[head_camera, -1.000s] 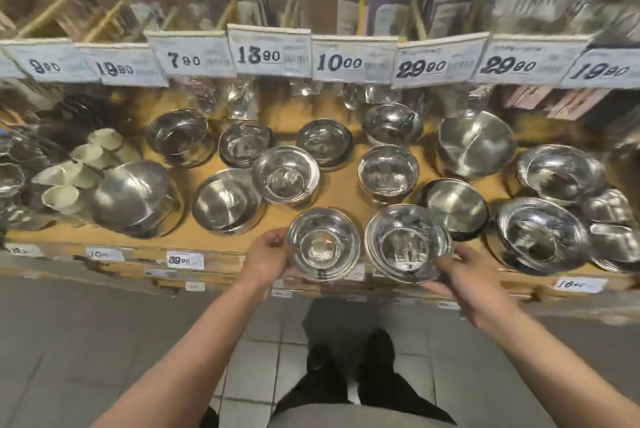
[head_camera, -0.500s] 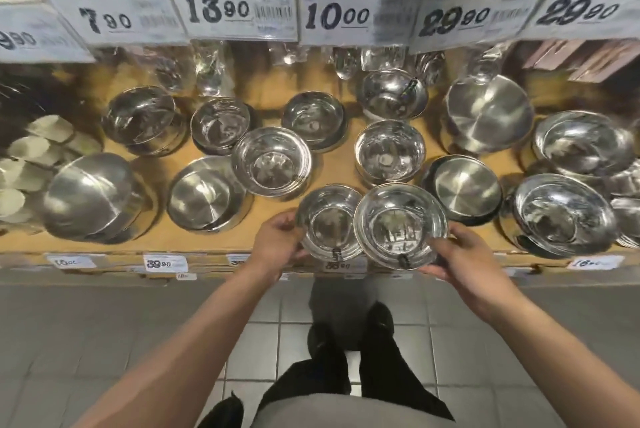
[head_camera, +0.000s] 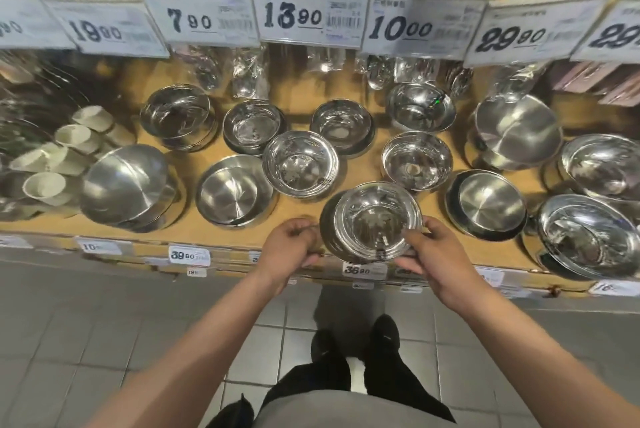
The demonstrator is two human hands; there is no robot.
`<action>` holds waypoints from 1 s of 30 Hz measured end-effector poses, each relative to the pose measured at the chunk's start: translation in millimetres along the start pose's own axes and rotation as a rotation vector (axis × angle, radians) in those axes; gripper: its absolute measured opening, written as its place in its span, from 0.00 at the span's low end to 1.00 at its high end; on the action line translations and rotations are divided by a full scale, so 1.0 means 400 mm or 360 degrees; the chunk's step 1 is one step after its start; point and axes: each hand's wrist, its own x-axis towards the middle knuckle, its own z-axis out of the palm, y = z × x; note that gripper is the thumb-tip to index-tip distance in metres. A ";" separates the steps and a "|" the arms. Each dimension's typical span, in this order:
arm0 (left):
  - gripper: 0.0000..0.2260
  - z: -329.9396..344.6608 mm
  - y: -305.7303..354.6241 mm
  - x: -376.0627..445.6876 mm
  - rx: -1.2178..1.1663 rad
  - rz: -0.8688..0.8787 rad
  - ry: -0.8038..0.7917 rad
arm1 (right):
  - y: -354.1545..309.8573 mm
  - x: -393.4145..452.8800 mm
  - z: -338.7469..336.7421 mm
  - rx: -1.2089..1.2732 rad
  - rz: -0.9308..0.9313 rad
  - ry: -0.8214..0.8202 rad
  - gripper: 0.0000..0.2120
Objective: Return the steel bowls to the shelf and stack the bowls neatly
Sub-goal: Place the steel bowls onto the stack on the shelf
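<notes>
Your right hand (head_camera: 427,249) pinches the upper bowl (head_camera: 377,220) at lower centre, left hand (head_camera: 291,244) curled beside; misaligned rims could tip it off the shelf (head_camera: 304,209).

Price cards hang in a row above the shelf, reading 19.90 (head_camera: 98,33), 7.90 (head_camera: 189,20), 13.90 (head_camera: 293,16), 10.00 (head_camera: 400,29) and 29.90 (head_camera: 510,40). Small tags on the shelf's front edge (head_camera: 138,249) read 39.90 (head_camera: 182,255) and 36.90 (head_camera: 356,270); the others are blurred.

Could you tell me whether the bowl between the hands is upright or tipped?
Upright: the bowl shows its shiny inside, nested in another.
</notes>
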 end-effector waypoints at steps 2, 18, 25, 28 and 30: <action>0.05 -0.001 0.007 -0.005 0.0038 0.0043 0.0014 | 0.012 0.010 0.022 0.0005 -0.0002 0.0017 0.06; 0.14 0.046 0.037 0.020 0.0428 0.0223 0.0127 | 0.021 0.053 0.060 -0.0942 -0.0350 0.0391 0.04; 0.15 0.050 0.048 0.030 0.0614 0.0236 0.0125 | 0.016 0.049 0.043 -0.0872 -0.0357 0.0322 0.05; 0.15 0.059 0.061 0.029 0.0770 0.0204 0.0155 | 0.008 0.054 0.042 -0.0932 -0.0355 0.0323 0.03; 0.14 0.065 0.064 0.028 0.0812 0.0195 0.0192 | 0.000 0.058 0.046 -0.1032 -0.0377 0.0320 0.06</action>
